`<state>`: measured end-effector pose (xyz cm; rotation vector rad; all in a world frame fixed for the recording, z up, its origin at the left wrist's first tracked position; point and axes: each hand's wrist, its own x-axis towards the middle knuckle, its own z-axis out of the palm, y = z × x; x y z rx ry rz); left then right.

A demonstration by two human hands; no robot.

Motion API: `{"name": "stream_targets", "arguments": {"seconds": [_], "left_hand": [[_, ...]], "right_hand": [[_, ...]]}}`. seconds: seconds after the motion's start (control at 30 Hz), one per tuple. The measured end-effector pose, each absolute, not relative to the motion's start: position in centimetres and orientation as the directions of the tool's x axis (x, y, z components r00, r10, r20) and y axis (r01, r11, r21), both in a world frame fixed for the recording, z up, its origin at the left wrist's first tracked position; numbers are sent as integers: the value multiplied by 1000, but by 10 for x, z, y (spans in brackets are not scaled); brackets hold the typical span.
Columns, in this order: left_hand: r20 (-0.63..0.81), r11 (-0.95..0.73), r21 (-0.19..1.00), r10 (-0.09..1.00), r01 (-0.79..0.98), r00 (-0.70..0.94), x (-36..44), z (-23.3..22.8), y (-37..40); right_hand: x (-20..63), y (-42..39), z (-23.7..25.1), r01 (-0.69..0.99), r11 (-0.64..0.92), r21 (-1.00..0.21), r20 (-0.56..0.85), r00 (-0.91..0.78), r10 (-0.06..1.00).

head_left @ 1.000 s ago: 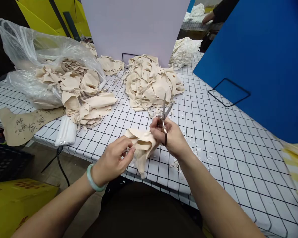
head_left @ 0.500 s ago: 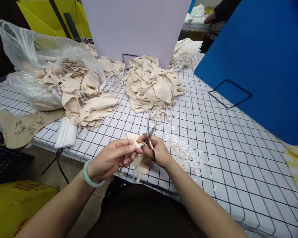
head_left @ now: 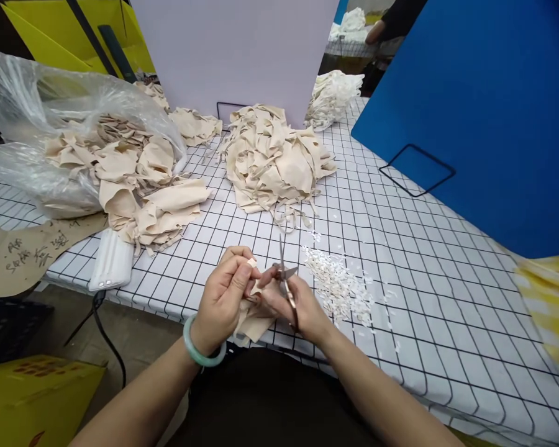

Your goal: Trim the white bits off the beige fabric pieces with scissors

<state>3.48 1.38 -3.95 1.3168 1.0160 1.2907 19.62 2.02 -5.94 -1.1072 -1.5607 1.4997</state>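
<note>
My left hand (head_left: 228, 292), with a pale green bangle (head_left: 200, 347) at its wrist, is closed in a pinch on a beige fabric piece (head_left: 254, 320). A small light edge of it shows at the fingertips, and the rest hangs below over the table edge. Scissors (head_left: 286, 279) sit in my right hand (head_left: 300, 304), blades apart and pointing away from me. The right fingertips are close by the cloth; whether they also grip it I cannot tell. Just right of the scissors lies a scatter of tiny white clippings (head_left: 340, 285).
A heap of beige fabric pieces (head_left: 274, 158) lies ahead. On the left are a clear plastic bag (head_left: 41, 180) with more pieces, a white power strip (head_left: 114, 261) and a marked brown pattern (head_left: 32, 254). A lilac board (head_left: 233, 49) and a blue board (head_left: 461, 105) stand behind.
My left hand has turned more upright, and its fingertips have lifted from the right-hand fingers. The right hand with the scissors has dropped slightly. The whole view has shifted a little.
</note>
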Motion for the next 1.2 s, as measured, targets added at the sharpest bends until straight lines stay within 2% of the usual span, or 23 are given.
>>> {"name": "stream_targets", "arguments": {"seconds": [0.1, 0.2, 0.37, 0.9, 1.2], "left_hand": [[235, -241, 970, 964, 27, 127, 43, -42, 10], [262, -276, 959, 948, 58, 179, 51, -42, 8], [277, -301, 951, 931, 71, 236, 61, -45, 7], [358, -412, 903, 880, 126, 312, 62, -48, 5], [367, -438, 886, 863, 151, 348, 69, -49, 9]], "right_hand": [[224, 16, -52, 464, 190, -865, 43, -310, 950], [236, 8, -50, 593, 308, -744, 135, -317, 939], [239, 1, -50, 612, 361, -704, 190, -328, 925], [241, 0, -52, 606, 338, -721, 174, -314, 934], [249, -6, -58, 657, 308, -688, 162, -275, 948]]}}
